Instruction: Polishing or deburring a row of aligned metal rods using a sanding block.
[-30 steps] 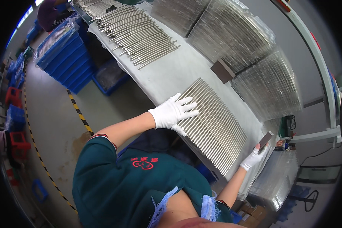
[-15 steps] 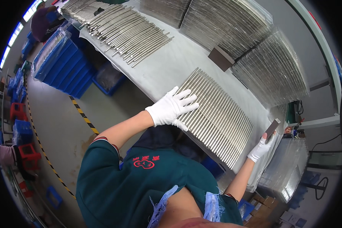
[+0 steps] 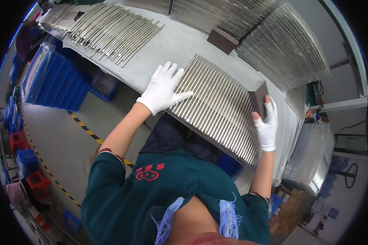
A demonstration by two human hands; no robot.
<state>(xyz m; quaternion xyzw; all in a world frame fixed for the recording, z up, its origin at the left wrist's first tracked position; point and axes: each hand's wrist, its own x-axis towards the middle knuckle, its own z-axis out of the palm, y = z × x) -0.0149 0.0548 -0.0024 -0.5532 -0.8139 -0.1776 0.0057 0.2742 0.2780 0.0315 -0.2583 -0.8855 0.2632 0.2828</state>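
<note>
Long grey workbench (image 3: 180,45), several batches of metal rods laid out. Nearest rod row (image 3: 216,106): left hand (image 3: 162,87) flat on its left end, fingers spread, gripping nothing. Right hand (image 3: 267,126) has moved inward, dark sanding block (image 3: 258,99) pinched, now resting on the rods' right end.

Clear plastic bags wrap bundled metal rods (image 3: 285,49) on the grey bench's far right; another clear-wrapped stack (image 3: 310,157) stands lower right — brown cardboard cartons (image 3: 288,204), seemingly, beneath it.
</note>
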